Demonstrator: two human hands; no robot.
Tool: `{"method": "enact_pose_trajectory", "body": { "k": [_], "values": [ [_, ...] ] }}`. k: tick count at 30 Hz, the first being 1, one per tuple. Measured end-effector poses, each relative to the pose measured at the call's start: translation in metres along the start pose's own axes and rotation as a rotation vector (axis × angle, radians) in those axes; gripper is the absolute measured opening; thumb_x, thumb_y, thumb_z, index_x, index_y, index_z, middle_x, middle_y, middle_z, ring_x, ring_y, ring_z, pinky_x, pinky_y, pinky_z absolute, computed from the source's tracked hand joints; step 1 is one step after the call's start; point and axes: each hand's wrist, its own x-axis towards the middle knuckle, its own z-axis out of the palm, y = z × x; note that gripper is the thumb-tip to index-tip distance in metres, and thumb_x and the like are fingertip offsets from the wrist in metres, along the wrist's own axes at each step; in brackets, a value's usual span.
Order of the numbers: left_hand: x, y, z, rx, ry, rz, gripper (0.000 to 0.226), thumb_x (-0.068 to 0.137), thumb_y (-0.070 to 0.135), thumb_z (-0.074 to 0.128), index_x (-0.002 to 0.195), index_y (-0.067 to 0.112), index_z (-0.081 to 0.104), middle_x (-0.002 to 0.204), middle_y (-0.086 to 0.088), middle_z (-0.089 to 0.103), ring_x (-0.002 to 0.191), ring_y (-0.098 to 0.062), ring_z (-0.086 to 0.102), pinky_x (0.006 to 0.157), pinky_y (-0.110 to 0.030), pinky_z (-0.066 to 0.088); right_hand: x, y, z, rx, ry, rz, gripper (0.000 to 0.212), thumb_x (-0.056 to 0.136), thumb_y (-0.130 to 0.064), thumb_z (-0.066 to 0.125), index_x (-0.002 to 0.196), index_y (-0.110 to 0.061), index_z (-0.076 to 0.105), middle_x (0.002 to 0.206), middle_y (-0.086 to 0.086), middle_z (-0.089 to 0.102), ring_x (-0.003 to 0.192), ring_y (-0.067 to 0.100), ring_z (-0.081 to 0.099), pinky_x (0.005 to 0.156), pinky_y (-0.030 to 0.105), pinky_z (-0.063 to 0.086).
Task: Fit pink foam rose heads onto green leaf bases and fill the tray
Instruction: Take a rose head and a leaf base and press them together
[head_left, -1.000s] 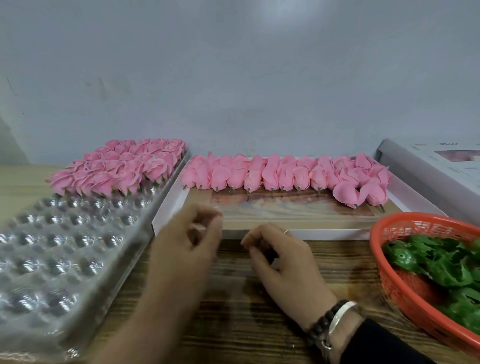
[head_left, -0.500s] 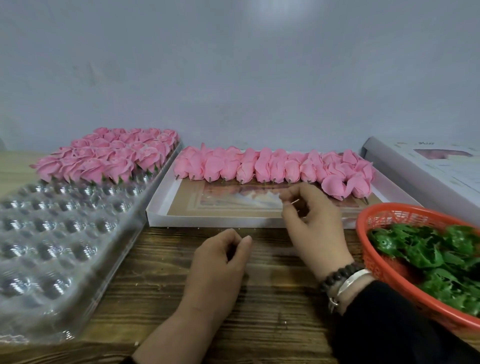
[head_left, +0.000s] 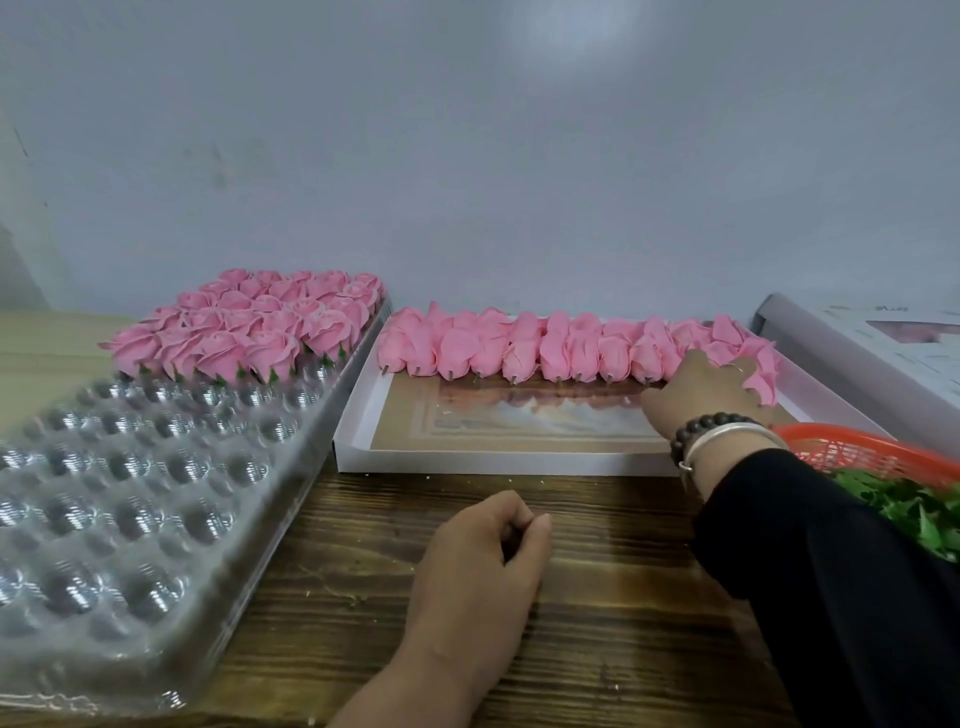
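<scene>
A clear plastic tray (head_left: 156, 493) with round cups lies at the left; finished pink roses (head_left: 260, 332) with green bases fill its far rows. A shallow white box (head_left: 467, 462) holds a row of loose pink rose heads (head_left: 519, 348) along its far side. My right hand (head_left: 701, 389) reaches into the right end of that row, its fingertips hidden among the petals. On the wooden table in front of the box rests my left hand (head_left: 483, 561), fingers loosely curled, nothing visible in it. Green leaf bases (head_left: 914, 509) lie in an orange basket (head_left: 841, 447) at the right.
A white printed carton (head_left: 883, 353) stands at the far right behind the basket. A pale wall closes off the back of the table. Bare wooden tabletop (head_left: 597, 623) shows between the tray, the box and the basket.
My right hand moved from the table's middle up and right into the box, to the right end of the rose row. My left hand dropped to the table in front of the box.
</scene>
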Motion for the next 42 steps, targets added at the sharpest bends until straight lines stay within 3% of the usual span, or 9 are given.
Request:
{"method": "enact_pose_trajectory", "body": {
  "k": [7,11,14,17,23,28,31,38,42],
  "values": [
    [-0.001,0.002,-0.003,0.037,-0.021,0.012,0.032,0.088,0.036,0.055,0.061,0.021,0.047,0.05,0.011,0.045,0.052,-0.004,0.039,0.058,-0.024,0.036,0.007,0.002,0.006,-0.034,-0.146,0.022,0.038,0.092,-0.026,0.049,0.124,-0.006,0.048,0.148,0.031,0.013,0.124,0.043,0.04,0.105,0.049,0.033],
    [-0.001,0.002,-0.003,0.059,-0.02,0.032,0.033,0.087,0.036,0.056,0.059,0.024,0.045,0.051,0.013,0.047,0.053,-0.005,0.04,0.056,-0.022,0.034,0.009,0.004,0.009,-0.027,-0.147,0.02,0.037,0.09,-0.025,0.05,0.12,-0.004,0.048,0.141,0.03,0.028,0.119,0.04,0.044,0.104,0.047,0.035],
    [-0.001,0.003,-0.002,0.09,-0.042,0.022,0.033,0.089,0.036,0.055,0.059,0.027,0.045,0.052,0.019,0.049,0.053,-0.001,0.043,0.054,-0.013,0.031,0.01,0.006,0.011,-0.099,-0.12,-0.015,0.029,0.096,-0.017,0.043,0.121,-0.003,0.046,0.117,0.022,0.046,0.102,0.03,0.051,0.1,0.036,0.037],
    [0.0,0.004,-0.003,0.117,-0.059,-0.003,0.03,0.089,0.037,0.054,0.062,0.028,0.047,0.054,0.015,0.051,0.055,0.002,0.046,0.055,-0.011,0.034,0.011,0.004,0.016,-0.154,-0.089,-0.007,0.031,0.097,-0.016,0.039,0.125,-0.003,0.042,0.13,0.021,0.041,0.116,0.033,0.047,0.101,0.04,0.036],
    [0.001,0.005,-0.002,0.057,-0.051,-0.042,0.017,0.089,0.033,0.055,0.074,0.031,0.048,0.057,0.019,0.054,0.055,0.001,0.048,0.057,-0.011,0.034,0.02,0.001,0.012,-0.119,-0.108,0.016,0.034,0.092,-0.018,0.045,0.122,-0.001,0.049,0.137,0.028,0.034,0.112,0.036,0.049,0.097,0.042,0.043],
    [0.0,0.006,-0.002,0.136,-0.059,-0.029,0.024,0.088,0.039,0.054,0.067,0.031,0.047,0.054,0.023,0.051,0.056,0.001,0.046,0.057,-0.011,0.031,0.031,0.004,0.014,-0.13,-0.16,-0.049,0.034,0.095,-0.016,0.045,0.125,0.0,0.048,0.117,0.02,0.049,0.11,0.032,0.047,0.096,0.033,0.037],
    [0.001,0.006,-0.003,0.158,-0.05,-0.052,0.024,0.087,0.041,0.054,0.066,0.032,0.047,0.055,0.015,0.05,0.058,-0.002,0.045,0.06,-0.013,0.033,0.029,0.002,0.018,-0.148,-0.222,-0.095,0.034,0.097,-0.013,0.042,0.128,0.001,0.047,0.133,0.022,0.044,0.122,0.034,0.045,0.099,0.033,0.037],
    [0.002,0.007,-0.004,0.133,-0.062,-0.071,0.022,0.088,0.041,0.053,0.07,0.028,0.051,0.056,0.012,0.049,0.06,-0.003,0.045,0.064,-0.018,0.036,0.029,-0.004,0.015,-0.117,-0.053,-0.003,0.031,0.092,-0.015,0.048,0.119,0.0,0.051,0.131,0.021,0.037,0.11,0.036,0.048,0.094,0.041,0.04],
    [0.001,0.003,-0.003,0.093,-0.052,-0.072,0.021,0.087,0.04,0.055,0.07,0.028,0.052,0.053,0.019,0.051,0.055,-0.002,0.044,0.057,-0.015,0.034,0.015,-0.011,0.006,0.1,0.055,-0.058,0.03,0.091,-0.01,0.047,0.117,0.003,0.052,0.135,0.024,0.034,0.111,0.039,0.049,0.092,0.043,0.042]
  ]
}}
